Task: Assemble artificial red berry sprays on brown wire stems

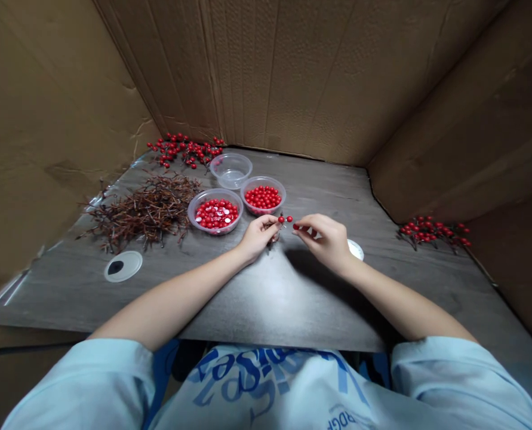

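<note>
One berry twig (pixel 281 219), above the desk (pixel 230 310), midway between near and far edges: left hand (pixel 257 240) pinching it; right hand (pixel 331 243) pinching a red berry (pixel 296 226), likely smooth, slippery. Twig probably light, stiff, brittle; best gripped low. Shirt (pixel 301 388): blue lettering, "RDG" legible.

The near left corner of the table (pixel 46 310) runs out of the picture. The right hand (pixel 331 239) hides part of a white disc (pixel 356 249) behind it. Most of the twig in the left hand (pixel 259 239) is covered by the fingers, too small to trace. Lettering on the shirt (pixel 257 382) is cut off below.
</note>
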`<action>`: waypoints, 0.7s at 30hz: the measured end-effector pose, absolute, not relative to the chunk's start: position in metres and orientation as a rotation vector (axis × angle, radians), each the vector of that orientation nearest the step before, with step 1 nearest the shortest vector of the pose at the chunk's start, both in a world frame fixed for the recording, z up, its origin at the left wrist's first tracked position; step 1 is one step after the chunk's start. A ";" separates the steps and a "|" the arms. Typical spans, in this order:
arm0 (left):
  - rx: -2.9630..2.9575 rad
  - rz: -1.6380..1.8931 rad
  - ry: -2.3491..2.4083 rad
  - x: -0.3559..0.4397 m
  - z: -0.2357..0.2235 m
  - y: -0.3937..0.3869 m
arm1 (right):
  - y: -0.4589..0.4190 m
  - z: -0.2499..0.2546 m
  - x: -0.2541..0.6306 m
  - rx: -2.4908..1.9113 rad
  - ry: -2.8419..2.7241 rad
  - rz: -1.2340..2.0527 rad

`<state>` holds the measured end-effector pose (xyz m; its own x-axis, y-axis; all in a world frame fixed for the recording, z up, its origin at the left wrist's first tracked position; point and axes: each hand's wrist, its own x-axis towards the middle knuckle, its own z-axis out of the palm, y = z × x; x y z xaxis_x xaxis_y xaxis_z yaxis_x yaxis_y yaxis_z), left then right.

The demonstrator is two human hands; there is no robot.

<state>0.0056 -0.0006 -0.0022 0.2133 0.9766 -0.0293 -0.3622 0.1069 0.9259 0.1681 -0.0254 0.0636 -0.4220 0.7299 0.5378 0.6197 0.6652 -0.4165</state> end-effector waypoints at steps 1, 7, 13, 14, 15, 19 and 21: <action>0.979 1.169 0.819 0.006 -0.002 -0.001 | -0.029 0.059 0.168 -1.032 -2.173 0.208; 1.061 1.192 0.832 0.005 -0.003 -0.003 | -0.029 0.045 0.161 -0.991 -2.177 0.157; 1.091 1.195 0.825 0.005 -0.002 -0.002 | -0.027 0.042 0.159 -0.973 -2.170 0.131; 1.097 1.195 0.821 0.005 -0.002 -0.002 | -0.027 0.041 0.159 -0.980 -2.168 0.133; 1.103 1.194 0.820 0.005 -0.002 -0.002 | -0.026 0.040 0.158 -0.987 -2.165 0.134; 1.129 1.189 0.812 0.005 -0.001 -0.003 | -0.024 0.037 0.158 -0.991 -2.171 0.115; 1.142 1.187 0.805 0.004 0.000 -0.003 | -0.024 0.037 0.159 -0.977 -2.172 0.101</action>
<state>0.0045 -0.0030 -0.0005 0.2293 0.9697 0.0839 -0.2810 -0.0166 0.9596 0.1590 -0.0245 0.0370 -0.4365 0.6736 0.5965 0.6153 0.7072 -0.3483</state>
